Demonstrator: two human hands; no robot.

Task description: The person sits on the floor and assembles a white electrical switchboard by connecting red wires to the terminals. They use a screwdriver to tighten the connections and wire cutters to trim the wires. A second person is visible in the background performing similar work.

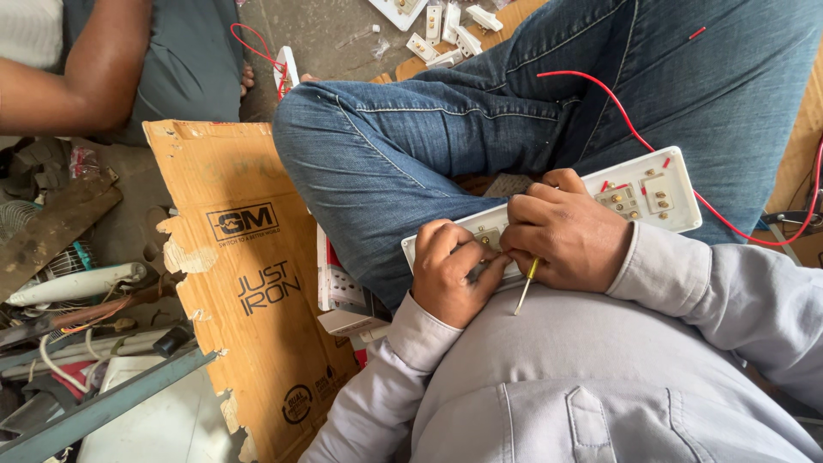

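Fingers of left hand (452, 273) and right hand (566, 230) pinch one white switchboard (660, 190), centre-right, long axis rising rightward; right also grips one screwdriver (525, 289).

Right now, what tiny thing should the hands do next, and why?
Probably turn the yellow-handled screwdriver a little. The right hand grips it over the white switch board lying on the lap, while the left hand pinches a small brass part beside it. The tip itself is hidden, so this is a guess.
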